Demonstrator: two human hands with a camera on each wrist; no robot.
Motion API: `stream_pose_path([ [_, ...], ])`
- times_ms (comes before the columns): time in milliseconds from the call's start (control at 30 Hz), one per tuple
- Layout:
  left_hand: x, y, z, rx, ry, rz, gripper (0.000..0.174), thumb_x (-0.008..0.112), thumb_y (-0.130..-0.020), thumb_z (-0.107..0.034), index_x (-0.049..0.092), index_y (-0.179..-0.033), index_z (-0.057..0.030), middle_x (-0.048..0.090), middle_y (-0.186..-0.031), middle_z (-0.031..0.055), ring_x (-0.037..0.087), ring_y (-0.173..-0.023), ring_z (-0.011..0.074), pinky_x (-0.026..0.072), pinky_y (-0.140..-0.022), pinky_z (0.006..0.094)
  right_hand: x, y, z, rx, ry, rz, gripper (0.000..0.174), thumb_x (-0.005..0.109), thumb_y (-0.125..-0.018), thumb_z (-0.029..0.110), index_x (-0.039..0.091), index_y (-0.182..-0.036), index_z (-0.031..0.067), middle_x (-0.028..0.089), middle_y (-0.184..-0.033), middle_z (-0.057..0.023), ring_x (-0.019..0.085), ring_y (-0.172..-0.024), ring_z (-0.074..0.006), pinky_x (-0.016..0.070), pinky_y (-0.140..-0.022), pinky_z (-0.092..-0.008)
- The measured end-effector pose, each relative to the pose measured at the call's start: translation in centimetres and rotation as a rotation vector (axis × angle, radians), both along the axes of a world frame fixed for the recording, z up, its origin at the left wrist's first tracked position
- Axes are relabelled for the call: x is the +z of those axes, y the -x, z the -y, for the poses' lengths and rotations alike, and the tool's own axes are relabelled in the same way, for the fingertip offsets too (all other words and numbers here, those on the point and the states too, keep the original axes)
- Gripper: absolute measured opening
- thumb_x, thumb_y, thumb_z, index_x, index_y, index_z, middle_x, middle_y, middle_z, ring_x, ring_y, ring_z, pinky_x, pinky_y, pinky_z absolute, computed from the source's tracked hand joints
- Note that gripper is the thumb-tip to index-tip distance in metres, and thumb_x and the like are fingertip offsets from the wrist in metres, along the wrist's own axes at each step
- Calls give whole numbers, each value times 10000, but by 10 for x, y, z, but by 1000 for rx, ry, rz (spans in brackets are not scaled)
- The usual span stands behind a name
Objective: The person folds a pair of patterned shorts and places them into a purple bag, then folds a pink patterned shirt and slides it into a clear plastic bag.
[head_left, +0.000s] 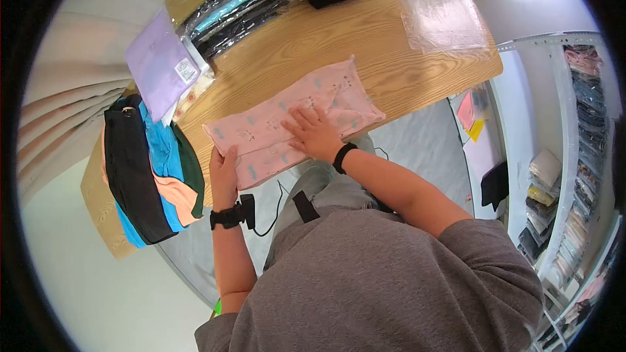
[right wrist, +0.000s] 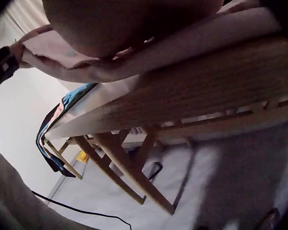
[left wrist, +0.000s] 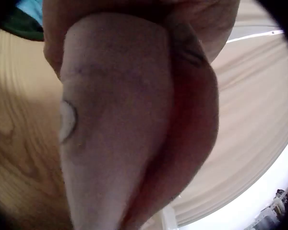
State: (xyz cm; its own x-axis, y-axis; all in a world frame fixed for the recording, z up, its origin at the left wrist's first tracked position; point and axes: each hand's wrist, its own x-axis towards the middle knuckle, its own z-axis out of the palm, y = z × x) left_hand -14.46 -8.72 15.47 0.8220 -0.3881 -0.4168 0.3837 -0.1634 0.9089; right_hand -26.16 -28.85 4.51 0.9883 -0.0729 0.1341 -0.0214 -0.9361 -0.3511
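a: where's the pink garment (head_left: 297, 120)?
b: folded flat on the wooden table (head_left: 404, 72), right at its near edge, with one end hanging a little over that edge.
a: and the hands?
b: the right hand (head_left: 315, 133) lies flat on it, fingers straight and spread, pressing down and gripping nothing. the left hand (head_left: 223, 173) is at the table's near-left edge, fingers curled round the garment's end. the right wrist view shows that end lifted off the table.
a: what worries you?
b: i'd judge the fold could slide. only a flat palm pins it, so a tug from the left hand may drag the layers askew, or pull the whole thing off the table's near edge. the stack of clothes (head_left: 147, 169) at the table's left end overhangs too, and an elbow could knock it down.
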Motion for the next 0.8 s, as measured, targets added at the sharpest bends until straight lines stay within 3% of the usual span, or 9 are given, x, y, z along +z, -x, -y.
stream_pose_path([
  [200, 25, 10, 45, -112, -63, 158, 391, 526, -873, -91, 425, -1230, 30, 549, -1132, 105, 529, -1009, 152, 418, -869, 280, 16, -2, 13, 38, -171, 106, 482, 505, -854, 358, 450, -1289, 158, 393, -1358, -128, 335, -1265, -284, 228, -1036, -484],
  [300, 37, 19, 77, -188, -100, 225, 413, 526, -869, -92, 406, -1247, 23, 545, -1125, 103, 532, -1004, 157, 427, -860, 289, 26, 14, 34, -172, -165, 50, 470, 560, -812, 277, 476, -1253, 140, 441, -1283, -141, 402, -1179, -293, 286, -986, -458],
  [467, 15, 23, 140, -315, -158, 303, 610, 569, -825, -143, 297, -1332, 57, 518, -1198, 204, 562, -991, 213, 449, -821, 302, 17, 30, 48, -213, -143, 74, 419, 581, -777, 189, 529, -1187, 116, 499, -1155, -134, 460, -1079, -299, 375, -893, -430],
  [500, 6, 26, 155, -322, -169, 457, 652, 575, -812, -162, 269, -1338, 74, 525, -1172, 239, 577, -973, 247, 458, -801, 315, 14, 31, 52, -219, -141, 73, 419, 581, -777, 189, 529, -1187, 116, 499, -1155, -134, 460, -1079, -299, 375, -893, -430],
  [533, -1, 29, 169, -328, -179, 610, 696, 581, -800, -181, 241, -1343, 90, 532, -1146, 273, 592, -955, 281, 467, -781, 329, 11, 31, 59, -199, -273, 130, 413, 581, -773, 170, 534, -1179, 109, 523, -1114, -137, 486, -1042, -308, 396, -871, -427],
  [600, -21, 33, 189, -359, -252, 582, 697, 575, -798, -188, 239, -1337, 98, 557, -1081, 284, 603, -921, 320, 475, -757, 353, 0, 36, 75, -188, -403, 184, 407, 581, -769, 152, 538, -1171, 103, 547, -1073, -141, 511, -1005, -317, 417, -849, -425],
  [700, -21, 44, 216, -421, -329, 471, 685, 552, -802, -202, 235, -1326, 104, 594, -911, 312, 609, -847, 414, 486, -694, 409, -13, 48, 99, -452, -500, 145, 357, 564, -808, 133, 545, -1159, 72, 578, -1037, -166, 548, -970, -334, 431, -855, -384],
  [767, -32, 48, 232, -469, -404, 416, 672, 546, -804, -193, 228, -1318, 100, 597, -876, 311, 604, -818, 427, 485, -664, 424, -11, 51, 105, -574, -1068, 37, 284, 485, -908, 174, 556, -1137, 21, 599, -1054, -160, 563, -997, -284, 427, -872, -344],
  [800, -39, 50, 238, -469, -338, 498, 645, 533, -818, -177, 223, -1314, 94, 588, -875, 314, 605, -813, 423, 486, -655, 419, -7, 51, 108, -583, -1071, 39, 284, 485, -908, 174, 556, -1137, 21, 599, -1054, -160, 563, -997, -284, 427, -872, -344],
])
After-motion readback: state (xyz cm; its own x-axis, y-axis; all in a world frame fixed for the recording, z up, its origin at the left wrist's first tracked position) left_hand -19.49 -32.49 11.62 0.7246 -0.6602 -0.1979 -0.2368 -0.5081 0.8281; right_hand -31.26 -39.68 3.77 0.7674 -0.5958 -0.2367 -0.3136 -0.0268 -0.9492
